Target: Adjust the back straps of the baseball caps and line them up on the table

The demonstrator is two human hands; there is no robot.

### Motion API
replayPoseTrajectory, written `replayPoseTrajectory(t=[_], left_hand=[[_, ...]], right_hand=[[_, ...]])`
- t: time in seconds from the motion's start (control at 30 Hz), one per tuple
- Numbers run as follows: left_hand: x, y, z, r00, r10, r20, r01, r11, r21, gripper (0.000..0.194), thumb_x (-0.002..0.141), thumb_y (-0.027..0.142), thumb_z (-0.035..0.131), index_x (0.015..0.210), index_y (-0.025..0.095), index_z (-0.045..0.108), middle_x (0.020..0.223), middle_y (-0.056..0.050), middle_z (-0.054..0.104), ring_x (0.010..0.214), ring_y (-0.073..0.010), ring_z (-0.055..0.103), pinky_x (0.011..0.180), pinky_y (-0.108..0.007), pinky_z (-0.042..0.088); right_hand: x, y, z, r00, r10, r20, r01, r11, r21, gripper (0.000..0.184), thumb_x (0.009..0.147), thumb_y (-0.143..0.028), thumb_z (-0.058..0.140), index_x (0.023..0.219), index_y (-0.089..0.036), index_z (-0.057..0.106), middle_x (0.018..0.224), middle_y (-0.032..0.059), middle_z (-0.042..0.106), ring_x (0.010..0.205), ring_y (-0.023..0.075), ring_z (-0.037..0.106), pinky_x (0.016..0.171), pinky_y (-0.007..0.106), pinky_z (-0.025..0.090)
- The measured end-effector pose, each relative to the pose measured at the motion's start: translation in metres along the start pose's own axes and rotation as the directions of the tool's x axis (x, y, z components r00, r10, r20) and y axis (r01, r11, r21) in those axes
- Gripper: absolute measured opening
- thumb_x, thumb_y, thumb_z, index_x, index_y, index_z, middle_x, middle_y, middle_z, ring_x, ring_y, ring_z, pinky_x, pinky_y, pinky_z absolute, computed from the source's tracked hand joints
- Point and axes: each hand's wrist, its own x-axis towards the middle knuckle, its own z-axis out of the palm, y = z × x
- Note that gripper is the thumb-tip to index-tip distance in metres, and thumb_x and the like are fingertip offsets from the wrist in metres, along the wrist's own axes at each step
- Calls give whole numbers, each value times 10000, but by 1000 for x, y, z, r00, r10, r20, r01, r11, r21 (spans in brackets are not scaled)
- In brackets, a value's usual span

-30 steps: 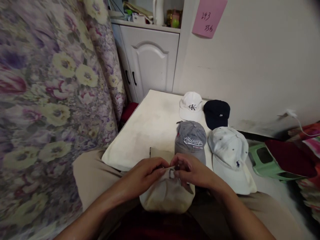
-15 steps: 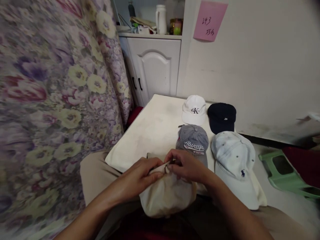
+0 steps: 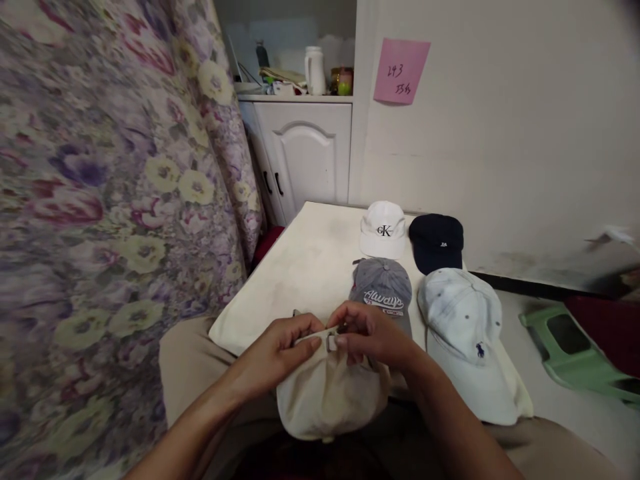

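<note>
A cream baseball cap (image 3: pixel 330 397) is held over my lap, crown toward me, with the back strap and its small metal buckle (image 3: pixel 331 342) on top. My left hand (image 3: pixel 287 343) pinches the strap band left of the buckle. Thumb and fingers of my right hand (image 3: pixel 367 337) close on the strap just right of the buckle. Beyond my hands, a grey cap (image 3: pixel 383 283) with white lettering lies on the cream-covered table, partly hidden by my right hand. To its right rests a pale blue cap (image 3: pixel 465 333) with a small dark emblem.
A white cap (image 3: pixel 383 230) and a navy cap (image 3: pixel 437 243) sit at the far side of the table (image 3: pixel 300 260). A floral curtain (image 3: pixel 125 253) hangs at left, before a white cabinet (image 3: pixel 310 153). A green stool (image 3: pixel 575 347) stands on the floor at right.
The camera view has tilted up somewhat. Both hands stay on the cap's strap, with small finger shifts around the buckle; the cap has turned slightly. The other caps stay put.
</note>
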Motion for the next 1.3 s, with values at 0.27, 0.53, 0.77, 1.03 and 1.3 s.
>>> replayPoseTrajectory(t=[0.27,0.53,0.77,1.03,1.3], left_hand=[[0,-6,3,1000,-9,-24,7,997,-77,284,892,432,546,864,160,622,783,0,589,704,-137,488,629,-240,392],[4,-7,5,997,-19,-78,15,999,-46,271,884,433,537,826,170,567,714,26,518,648,-127,440,595,-235,352],[4,-13,5,988,14,-153,-17,1000,-16,278,908,432,515,792,179,512,684,45,430,627,-123,378,575,-239,297],[6,-15,8,992,37,-121,-43,998,-47,289,916,436,523,805,170,516,716,38,434,663,-125,371,600,-248,297],[4,-13,0,990,-22,-140,4,992,-126,297,893,452,544,795,174,506,693,45,423,631,-116,346,573,-243,277]], right_hand=[[-1,5,7,998,-40,-57,36,997,-66,186,807,-242,675,931,-206,542,698,-61,548,463,61,478,428,185,458],[-5,2,13,988,-105,-117,71,960,-270,121,841,-148,583,912,-220,517,693,-60,535,463,66,510,421,172,440],[-5,4,12,985,-121,-122,79,950,-301,173,830,-181,630,935,-221,498,726,-50,597,481,83,586,439,181,449],[-1,7,15,969,-144,-200,78,949,-305,76,799,-134,610,822,-189,565,587,-71,550,419,58,482,413,169,426],[-2,6,5,998,-45,-46,40,994,-104,230,765,-210,724,963,-181,611,542,-71,581,435,89,547,448,190,420]])
